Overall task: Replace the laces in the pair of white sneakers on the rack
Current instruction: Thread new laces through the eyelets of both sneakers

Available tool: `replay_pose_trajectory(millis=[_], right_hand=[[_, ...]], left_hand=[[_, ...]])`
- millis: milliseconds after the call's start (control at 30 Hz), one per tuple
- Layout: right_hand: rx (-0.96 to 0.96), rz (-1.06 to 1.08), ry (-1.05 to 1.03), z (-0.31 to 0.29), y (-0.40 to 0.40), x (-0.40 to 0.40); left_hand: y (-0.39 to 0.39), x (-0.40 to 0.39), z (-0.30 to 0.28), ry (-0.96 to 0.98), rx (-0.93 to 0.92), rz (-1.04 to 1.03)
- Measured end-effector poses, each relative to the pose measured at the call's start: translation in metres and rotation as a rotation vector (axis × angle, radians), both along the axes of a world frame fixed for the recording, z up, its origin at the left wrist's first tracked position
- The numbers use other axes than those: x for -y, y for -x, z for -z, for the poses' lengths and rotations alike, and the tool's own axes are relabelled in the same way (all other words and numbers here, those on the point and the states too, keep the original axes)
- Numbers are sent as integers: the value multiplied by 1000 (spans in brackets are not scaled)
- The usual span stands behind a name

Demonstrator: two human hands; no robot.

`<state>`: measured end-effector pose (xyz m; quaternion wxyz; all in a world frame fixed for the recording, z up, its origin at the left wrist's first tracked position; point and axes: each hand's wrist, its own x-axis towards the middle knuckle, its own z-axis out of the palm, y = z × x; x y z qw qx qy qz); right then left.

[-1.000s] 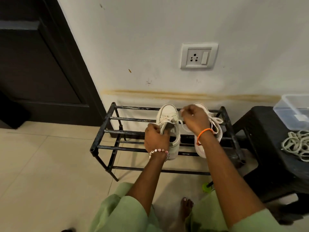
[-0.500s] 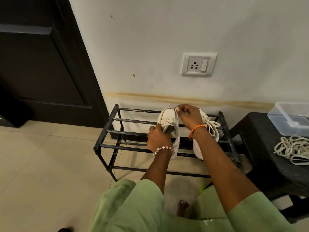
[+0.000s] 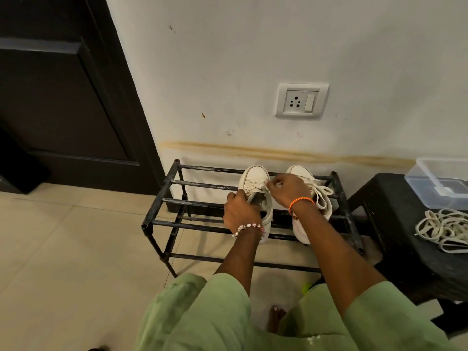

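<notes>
Left hand (image 3: 240,211) closed on the left sneaker's (image 3: 255,183) collar, right hand (image 3: 288,188) pinching its limp, light lace (image 3: 255,186) — best drawn near the eyelets.

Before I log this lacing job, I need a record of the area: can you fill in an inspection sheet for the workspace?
Surface: black metal shoe rack against the wall, open bars, on a tiled floor.
Job's things: left sneaker and right sneaker on the top tier, toes to the wall, right one with its bow tied; loose pile of laces on the black stool.
Clutter: clear plastic box on the stool.
Grippers: left hand grips the left sneaker's collar; right hand pinches at its laces.
Cables: nothing seen.
Surroundings: wall socket, dark door, brown stain line on the wall.
</notes>
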<state>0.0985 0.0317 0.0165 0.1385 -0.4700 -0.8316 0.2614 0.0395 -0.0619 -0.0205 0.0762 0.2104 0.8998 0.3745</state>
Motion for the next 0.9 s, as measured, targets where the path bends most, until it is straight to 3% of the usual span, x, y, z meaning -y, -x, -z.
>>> replay_pose_trajectory(millis=[100,233,433,633,800,900], right_hand=[[5,-1,0,22,-3,2],[-154,16,-9,21,-1,-2],[-549,53,-23,-41,14,-6],[-880,67,131,-98,12,-3],[-858,154,408,-78,15,-3],[-678,184,493,-50,15,-3]], left_hand=[[0,0,1,-4,-11,-7],[0,0,2,14,-14,8],[0,0,0,-29,1,17],[1,2,-2,-16,9,22],[0,2,-1,-22,-3,19],[1,2,-2,2,-12,20]])
